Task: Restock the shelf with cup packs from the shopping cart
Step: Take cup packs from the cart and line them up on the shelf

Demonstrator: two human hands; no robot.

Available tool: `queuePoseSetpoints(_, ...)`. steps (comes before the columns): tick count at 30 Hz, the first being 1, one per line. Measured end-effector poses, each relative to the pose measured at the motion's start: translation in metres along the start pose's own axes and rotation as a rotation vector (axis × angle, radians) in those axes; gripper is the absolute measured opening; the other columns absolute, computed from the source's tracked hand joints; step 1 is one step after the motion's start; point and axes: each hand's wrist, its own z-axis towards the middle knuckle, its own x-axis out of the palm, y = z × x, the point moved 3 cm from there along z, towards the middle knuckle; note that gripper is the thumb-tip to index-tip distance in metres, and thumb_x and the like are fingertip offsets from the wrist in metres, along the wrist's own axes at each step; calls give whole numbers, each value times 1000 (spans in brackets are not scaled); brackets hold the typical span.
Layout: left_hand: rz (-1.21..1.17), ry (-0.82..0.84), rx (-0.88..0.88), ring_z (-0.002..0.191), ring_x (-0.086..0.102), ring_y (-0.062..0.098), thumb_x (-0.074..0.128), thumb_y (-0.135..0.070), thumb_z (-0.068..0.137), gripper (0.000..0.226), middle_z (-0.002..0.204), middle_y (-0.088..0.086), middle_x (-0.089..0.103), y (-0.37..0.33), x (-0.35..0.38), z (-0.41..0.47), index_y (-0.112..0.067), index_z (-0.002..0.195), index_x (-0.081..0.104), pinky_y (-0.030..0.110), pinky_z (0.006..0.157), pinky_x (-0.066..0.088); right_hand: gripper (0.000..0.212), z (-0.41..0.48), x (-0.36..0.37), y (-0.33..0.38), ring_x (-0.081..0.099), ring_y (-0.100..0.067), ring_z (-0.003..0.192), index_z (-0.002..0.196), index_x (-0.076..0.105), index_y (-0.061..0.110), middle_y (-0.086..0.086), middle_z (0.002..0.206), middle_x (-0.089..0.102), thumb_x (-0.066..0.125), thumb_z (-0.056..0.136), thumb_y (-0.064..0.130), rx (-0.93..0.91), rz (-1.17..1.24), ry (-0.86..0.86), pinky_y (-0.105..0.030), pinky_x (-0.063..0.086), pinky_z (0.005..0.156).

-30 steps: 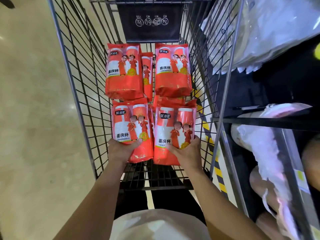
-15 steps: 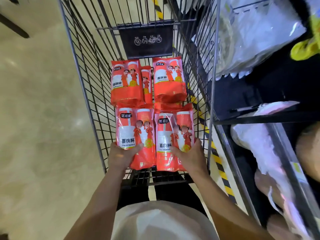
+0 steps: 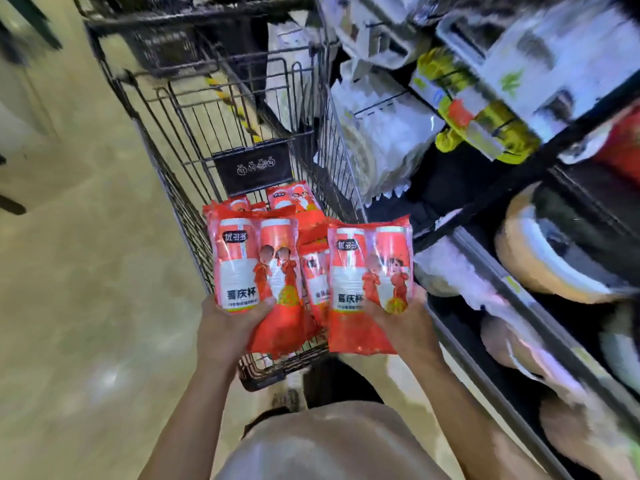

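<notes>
My left hand (image 3: 227, 327) grips the lower end of a red and white cup pack (image 3: 256, 268), held up above the near end of the wire shopping cart (image 3: 194, 140). My right hand (image 3: 405, 320) grips a second identical cup pack (image 3: 370, 282), raised over the cart's right rim toward the shelf (image 3: 498, 278). Between the two held packs a third cup pack (image 3: 317, 271) shows lower in the cart. More red packs (image 3: 291, 199) lie at the cart's far end, partly hidden by the raised ones.
The dark shelving on the right holds white plastic-wrapped goods (image 3: 388, 140), yellow and green packages (image 3: 485, 133) and round tan items (image 3: 554, 258) on lower levels. A black child-seat flap (image 3: 254, 166) closes the cart's far end. Beige polished floor (image 3: 86, 271) lies to the left.
Both hands have lifted their cup packs up out of the cart and toward me; the right pack has shifted right toward the shelf. The camera has tilted up, showing more shelving.
</notes>
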Motion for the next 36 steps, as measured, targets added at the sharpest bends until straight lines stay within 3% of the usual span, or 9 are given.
queuePoseSetpoints(3, -26, 82, 130, 89, 80, 14, 95, -53, 54, 71, 100, -4, 82, -19, -6, -18, -24, 116, 75, 45, 84, 65, 65, -32, -24, -2, 77, -16, 104, 126, 63, 31, 3, 114, 78, 93, 69, 40, -49, 159, -18, -28, 62, 78)
queuePoseSetpoints(6, -49, 176, 228, 92, 80, 16, 95, -48, 57, 67, 102, -5, 82, -42, -2, -38, -26, 117, 75, 47, 86, 64, 83, -69, -56, -3, 74, -8, 103, 126, 59, 32, 9, 116, 75, 89, 54, 61, -58, 172, -193, -31, 58, 82)
queuePoseSetpoints(9, -57, 240, 304, 89, 79, 11, 97, -48, 54, 69, 100, -10, 82, -62, 10, -58, -30, 116, 72, 35, 79, 62, 63, -100, -90, -9, 77, -3, 97, 115, 63, 45, 15, 107, 79, 91, 61, 56, -89, 235, -283, -33, 60, 83)
queuePoseSetpoints(13, -18, 374, 401, 80, 79, 8, 99, -28, 67, 46, 93, -7, 83, -91, 46, -90, -21, 107, 75, 31, 69, 64, 73, -132, -140, -25, 78, -14, 103, 126, 64, 26, 6, 113, 80, 93, 66, 53, -65, 301, -405, -50, 62, 93)
queuePoseSetpoints(20, -3, 638, 586, 79, 79, 8, 96, -23, 67, 39, 91, -8, 83, -138, 143, -155, -18, 102, 79, 17, 62, 60, 86, -172, -223, -77, 73, 4, 91, 122, 57, 33, 14, 107, 77, 87, 50, 69, 18, 386, -682, -27, 61, 80)
queuePoseSetpoints(25, 20, 796, 644, 88, 79, 16, 96, -53, 53, 62, 101, -1, 83, -157, 227, -200, -32, 109, 79, 40, 84, 63, 85, -182, -284, -119, 75, 1, 94, 130, 55, 26, 13, 108, 78, 94, 63, 58, 32, 526, -724, -34, 61, 81)
queuePoseSetpoints(29, 49, 805, 668, 97, 80, 16, 95, -72, 48, 77, 105, -6, 83, -162, 290, -225, -39, 115, 75, 47, 91, 63, 76, -168, -333, -146, 68, 16, 84, 125, 50, 29, 15, 109, 72, 91, 65, 50, 15, 575, -739, -10, 53, 58)
queuePoseSetpoints(32, 58, 789, 700, 96, 80, 13, 94, -72, 50, 73, 104, -9, 83, -169, 325, -240, -42, 114, 75, 49, 90, 63, 74, -154, -367, -158, 68, 16, 92, 130, 51, 29, 16, 113, 73, 92, 71, 42, -22, 578, -729, -4, 52, 65)
queuePoseSetpoints(36, 56, 744, 696, 101, 79, 23, 96, -68, 50, 79, 107, -1, 82, -186, 359, -250, -29, 115, 75, 56, 94, 61, 73, -127, -403, -161, 72, 5, 104, 137, 48, 27, 13, 120, 75, 92, 79, 26, -83, 587, -699, -19, 55, 84)
